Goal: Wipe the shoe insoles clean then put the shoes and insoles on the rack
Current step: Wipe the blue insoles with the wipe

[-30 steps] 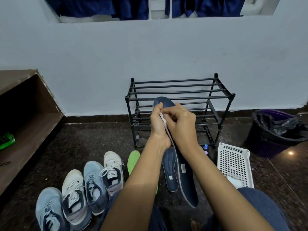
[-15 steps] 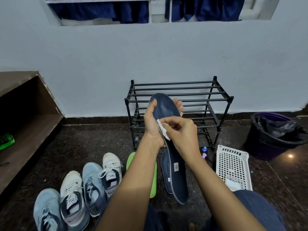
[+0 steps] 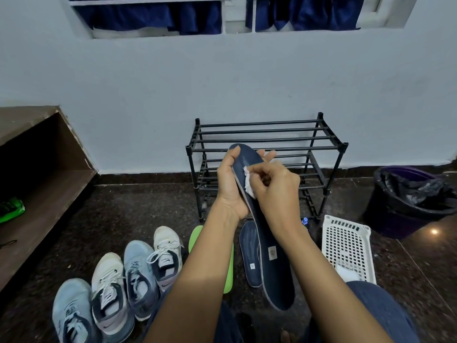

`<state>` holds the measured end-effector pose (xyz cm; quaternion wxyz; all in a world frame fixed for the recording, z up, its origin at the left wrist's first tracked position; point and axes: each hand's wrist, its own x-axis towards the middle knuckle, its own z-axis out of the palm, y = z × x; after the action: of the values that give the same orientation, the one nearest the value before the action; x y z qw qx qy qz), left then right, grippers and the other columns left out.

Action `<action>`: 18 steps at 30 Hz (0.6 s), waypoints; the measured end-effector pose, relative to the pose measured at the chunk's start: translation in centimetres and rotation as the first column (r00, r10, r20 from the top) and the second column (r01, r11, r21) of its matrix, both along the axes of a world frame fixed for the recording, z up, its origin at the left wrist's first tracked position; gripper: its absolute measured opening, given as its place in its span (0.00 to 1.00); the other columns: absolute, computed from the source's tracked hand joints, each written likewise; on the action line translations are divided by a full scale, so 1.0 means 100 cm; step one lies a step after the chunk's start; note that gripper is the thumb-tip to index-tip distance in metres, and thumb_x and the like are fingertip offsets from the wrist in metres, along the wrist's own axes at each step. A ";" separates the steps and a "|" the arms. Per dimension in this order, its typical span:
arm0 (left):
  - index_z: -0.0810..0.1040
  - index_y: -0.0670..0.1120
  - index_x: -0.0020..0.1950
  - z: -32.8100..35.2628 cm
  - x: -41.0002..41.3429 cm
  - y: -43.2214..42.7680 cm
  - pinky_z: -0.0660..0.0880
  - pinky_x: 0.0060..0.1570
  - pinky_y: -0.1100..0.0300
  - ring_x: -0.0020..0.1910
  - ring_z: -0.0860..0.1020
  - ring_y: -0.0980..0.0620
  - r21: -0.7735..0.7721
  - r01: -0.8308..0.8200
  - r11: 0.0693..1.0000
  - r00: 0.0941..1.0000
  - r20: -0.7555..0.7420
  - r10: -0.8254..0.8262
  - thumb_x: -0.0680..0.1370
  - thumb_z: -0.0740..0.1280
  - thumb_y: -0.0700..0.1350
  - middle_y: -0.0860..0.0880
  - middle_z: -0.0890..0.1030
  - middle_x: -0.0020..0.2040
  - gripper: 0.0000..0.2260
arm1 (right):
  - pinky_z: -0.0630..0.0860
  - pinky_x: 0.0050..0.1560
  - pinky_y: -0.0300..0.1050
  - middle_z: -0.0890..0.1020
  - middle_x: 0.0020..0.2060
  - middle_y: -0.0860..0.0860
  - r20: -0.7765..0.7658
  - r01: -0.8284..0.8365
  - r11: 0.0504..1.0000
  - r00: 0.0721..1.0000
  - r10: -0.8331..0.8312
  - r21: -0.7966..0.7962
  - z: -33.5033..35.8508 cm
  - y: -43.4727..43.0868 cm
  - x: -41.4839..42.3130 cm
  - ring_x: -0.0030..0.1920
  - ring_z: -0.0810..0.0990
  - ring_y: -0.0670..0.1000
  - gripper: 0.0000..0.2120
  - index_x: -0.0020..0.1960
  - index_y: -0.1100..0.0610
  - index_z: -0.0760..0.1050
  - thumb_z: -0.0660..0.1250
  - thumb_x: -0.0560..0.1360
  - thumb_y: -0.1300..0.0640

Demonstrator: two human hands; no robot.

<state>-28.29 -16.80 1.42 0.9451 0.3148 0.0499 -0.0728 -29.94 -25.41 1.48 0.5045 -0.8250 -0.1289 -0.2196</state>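
Observation:
My left hand [image 3: 228,184] grips a dark blue insole [image 3: 273,263] near its toe end, holding it tilted in front of the black shoe rack [image 3: 268,137]. My right hand [image 3: 277,191] pinches a small white wipe [image 3: 248,180] and presses it against the insole's upper part. A second dark blue insole [image 3: 249,253] lies on the floor below. Beside it lies a bright green insole [image 3: 228,271], partly hidden by my left forearm. Several sneakers stand in a row at the lower left, among them a white one [image 3: 165,256] and a pale blue one [image 3: 137,276].
A white perforated basket [image 3: 348,246] with a white cloth in it lies at the right. A dark bin with a black liner [image 3: 410,199] stands at the far right. A brown wooden shelf unit [image 3: 37,174] with a green object on it lines the left wall.
The insole has turned its top face more toward me. My right hand with the wipe has slid down and up along the insole's upper part. The view has tilted up slightly.

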 end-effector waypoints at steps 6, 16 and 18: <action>0.77 0.40 0.46 0.000 0.010 0.006 0.70 0.64 0.50 0.42 0.80 0.47 -0.119 -0.020 0.993 0.999 0.026 0.023 0.71 0.64 0.56 0.45 0.79 0.41 0.18 | 0.71 0.39 0.25 0.84 0.36 0.46 -0.140 -0.135 0.987 0.979 0.147 0.090 -0.003 0.000 -0.012 0.37 0.79 0.42 0.07 0.44 0.56 0.84 0.69 0.71 0.65; 0.78 0.41 0.47 -0.012 0.001 -0.008 0.78 0.39 0.62 0.37 0.80 0.51 0.093 -0.140 0.986 0.988 -0.052 0.145 0.79 0.58 0.54 0.47 0.80 0.40 0.18 | 0.78 0.49 0.46 0.83 0.47 0.56 0.030 0.042 0.998 0.999 -0.044 0.051 -0.013 0.013 0.009 0.45 0.82 0.51 0.08 0.48 0.60 0.82 0.67 0.72 0.68; 0.78 0.41 0.46 -0.010 -0.001 -0.006 0.77 0.39 0.61 0.36 0.80 0.52 0.080 -0.121 0.990 0.990 -0.061 0.126 0.79 0.59 0.54 0.48 0.80 0.38 0.17 | 0.78 0.50 0.49 0.84 0.48 0.56 0.028 0.050 0.999 0.998 -0.050 0.020 -0.013 0.012 0.012 0.46 0.82 0.53 0.08 0.48 0.60 0.82 0.67 0.72 0.67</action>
<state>-28.37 -17.40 0.42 0.9330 0.3442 0.1029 -0.0227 -28.77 -24.20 0.18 0.5050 -0.8198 -0.1133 -0.2451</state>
